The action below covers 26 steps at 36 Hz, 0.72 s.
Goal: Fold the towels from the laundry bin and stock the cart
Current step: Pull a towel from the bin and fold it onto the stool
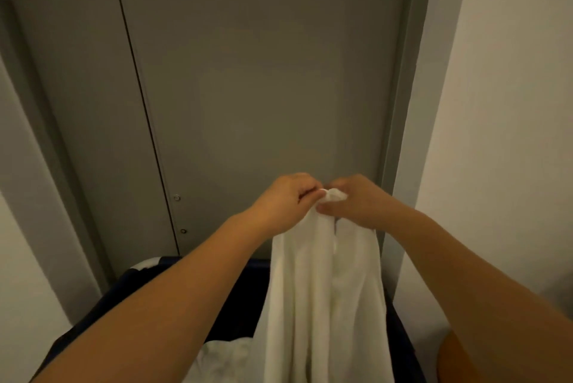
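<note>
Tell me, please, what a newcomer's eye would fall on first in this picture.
The white towel hangs at centre, pinched at its top by the left hand and right hand close together. Beneath sits the dark laundry bin holding more white linen; a grey door stands behind.

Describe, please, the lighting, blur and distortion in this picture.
Head view: dim, warm light, no glare; the wide lens bows the edges of the door; the left hand and right hand pinching the towel look slightly soft; the bin loses detail in shadow.

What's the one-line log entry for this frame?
towel: hangs unfolded over bin | left hand: pinches its top | right hand: pinches its top
</note>
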Each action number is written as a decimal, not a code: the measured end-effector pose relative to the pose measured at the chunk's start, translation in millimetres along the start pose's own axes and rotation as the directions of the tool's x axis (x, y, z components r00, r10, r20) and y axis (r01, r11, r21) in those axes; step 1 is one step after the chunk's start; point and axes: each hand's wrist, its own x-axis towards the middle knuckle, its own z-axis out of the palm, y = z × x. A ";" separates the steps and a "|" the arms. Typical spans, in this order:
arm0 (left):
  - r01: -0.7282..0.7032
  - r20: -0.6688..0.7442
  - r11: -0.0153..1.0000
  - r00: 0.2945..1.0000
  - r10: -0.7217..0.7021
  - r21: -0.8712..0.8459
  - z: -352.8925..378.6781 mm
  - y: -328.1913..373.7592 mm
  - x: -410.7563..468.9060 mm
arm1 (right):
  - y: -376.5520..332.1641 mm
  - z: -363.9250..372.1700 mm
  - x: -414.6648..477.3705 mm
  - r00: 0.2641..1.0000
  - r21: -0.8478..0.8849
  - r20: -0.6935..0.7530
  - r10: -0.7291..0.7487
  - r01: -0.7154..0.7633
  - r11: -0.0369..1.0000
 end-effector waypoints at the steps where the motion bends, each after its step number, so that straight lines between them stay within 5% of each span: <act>1: 0.006 0.000 1.000 1.000 -0.006 -0.008 -0.2 -0.5 -2.1 | -0.3 2.4 -0.2 1.000 -0.007 -0.018 0.014 -0.014 1.000; 7: 0.223 -0.011 0.959 0.974 -0.228 -0.174 0.7 -10.0 -22.6 | -9.5 7.7 5.4 0.988 -0.145 -0.141 -0.056 0.035 0.989; 13: 0.428 0.078 0.890 0.904 -0.421 -0.155 16.7 -40.0 -58.7 | -16.4 -4.3 11.8 0.962 -0.180 -0.258 -0.088 0.041 0.983; 26: 0.713 -0.058 0.688 0.699 -0.713 0.137 11.2 -122.6 -131.2 | -13.6 -61.6 4.2 0.786 0.034 -0.613 0.081 -0.076 0.997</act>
